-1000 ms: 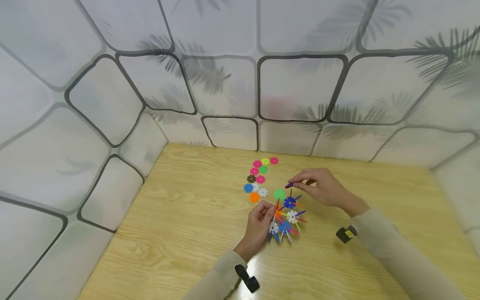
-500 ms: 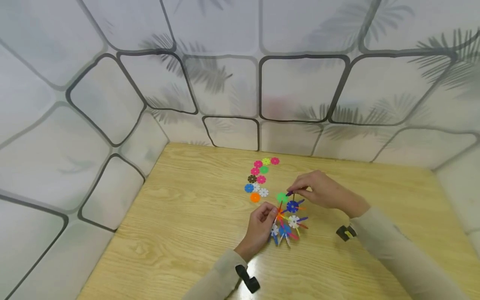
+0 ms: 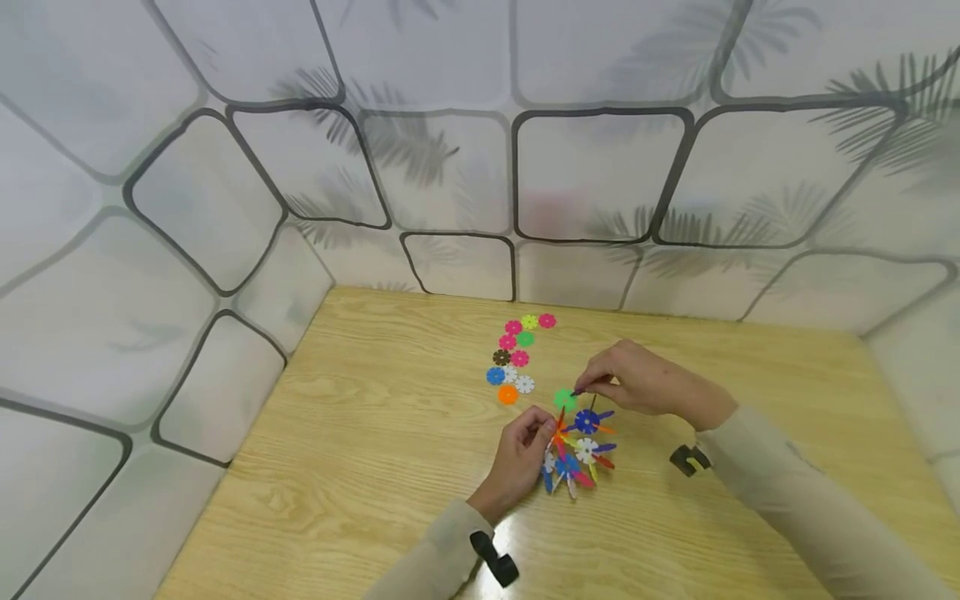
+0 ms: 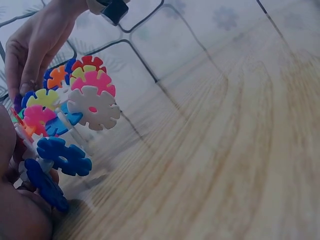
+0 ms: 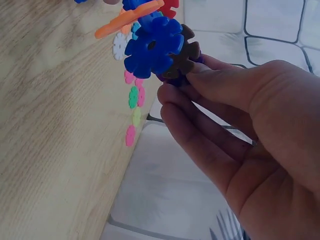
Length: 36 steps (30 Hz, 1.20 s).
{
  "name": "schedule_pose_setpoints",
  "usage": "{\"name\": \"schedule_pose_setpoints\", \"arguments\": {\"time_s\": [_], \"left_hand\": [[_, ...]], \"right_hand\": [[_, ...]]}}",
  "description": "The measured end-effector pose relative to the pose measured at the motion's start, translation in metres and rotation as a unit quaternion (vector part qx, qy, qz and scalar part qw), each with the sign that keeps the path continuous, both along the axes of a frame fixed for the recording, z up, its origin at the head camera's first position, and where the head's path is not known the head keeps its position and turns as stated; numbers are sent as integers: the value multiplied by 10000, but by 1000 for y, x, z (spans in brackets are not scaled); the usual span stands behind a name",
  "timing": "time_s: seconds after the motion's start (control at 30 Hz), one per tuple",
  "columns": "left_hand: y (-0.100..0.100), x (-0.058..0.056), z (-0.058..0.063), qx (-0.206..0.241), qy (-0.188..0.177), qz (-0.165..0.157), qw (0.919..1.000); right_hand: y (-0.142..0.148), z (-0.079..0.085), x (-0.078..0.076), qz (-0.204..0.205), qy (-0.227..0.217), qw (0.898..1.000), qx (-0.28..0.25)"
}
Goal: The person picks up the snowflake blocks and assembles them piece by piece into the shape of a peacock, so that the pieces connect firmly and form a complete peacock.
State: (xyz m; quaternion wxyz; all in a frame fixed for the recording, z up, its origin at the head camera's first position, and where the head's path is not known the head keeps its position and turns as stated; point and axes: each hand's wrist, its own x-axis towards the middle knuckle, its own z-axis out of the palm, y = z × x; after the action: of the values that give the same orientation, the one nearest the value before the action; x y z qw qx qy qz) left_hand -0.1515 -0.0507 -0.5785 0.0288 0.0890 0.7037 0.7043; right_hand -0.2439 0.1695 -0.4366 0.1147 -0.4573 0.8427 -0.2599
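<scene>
My left hand [image 3: 517, 450] grips the left side of a cluster of interlocked notched plastic discs [image 3: 587, 451] in white, blue, orange, red, yellow and pink. A green disc [image 3: 565, 400] stands at the cluster's far end. Between thumb and fingers, my right hand [image 3: 637, 379] pinches a purple disc [image 3: 577, 392], which meets the green disc's edge; whether it is slotted in cannot be made out. In the right wrist view, a dark blue disc [image 5: 152, 47] and a brown disc [image 5: 186, 52] partly hide the purple one. White and blue discs [image 4: 64, 156] face the left wrist camera.
Loose discs lie in a winding row on the wooden table [image 3: 390, 433] beyond my left hand, among them an orange disc [image 3: 507, 395], a blue disc [image 3: 496, 376] and a pink disc [image 3: 547, 321]. A patterned wall [image 3: 457, 192] borders the table behind and left.
My right hand has brought the purple disc down and toward me, from above the cluster to the green disc's edge. The cluster has tilted slightly in my left hand, which stays in place.
</scene>
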Motion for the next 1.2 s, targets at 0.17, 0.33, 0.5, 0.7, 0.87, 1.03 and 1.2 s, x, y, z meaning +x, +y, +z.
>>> {"name": "schedule_pose_setpoints", "arguments": {"time_s": [0.17,0.33,0.5,0.7,0.87,1.03,1.2], "left_hand": [[0,-2,-4,-16,17,77,10000],[-1,-1,-2,5,-31,91,10000],[-2,1,0,2,-35,39,10000],[-2,1,0,31,-35,-38,10000],[-2,-2,-1,231,-180,4,9996],[-2,-4,0,479,-200,98,9986],[-2,-3,-2,702,-323,285,9966]], "right_hand": [[-1,-1,0,0,1,9999,-149],[0,-4,1,-9,-90,9991,-408],[1,-11,0,12,-46,9985,-540],[2,-17,-2,-61,-160,9981,-592],[4,-16,-16,-109,-910,9935,-676],[5,-32,-45,-816,-1589,9806,-811],[-10,-72,-70,-1448,-1350,9770,-793]]}}
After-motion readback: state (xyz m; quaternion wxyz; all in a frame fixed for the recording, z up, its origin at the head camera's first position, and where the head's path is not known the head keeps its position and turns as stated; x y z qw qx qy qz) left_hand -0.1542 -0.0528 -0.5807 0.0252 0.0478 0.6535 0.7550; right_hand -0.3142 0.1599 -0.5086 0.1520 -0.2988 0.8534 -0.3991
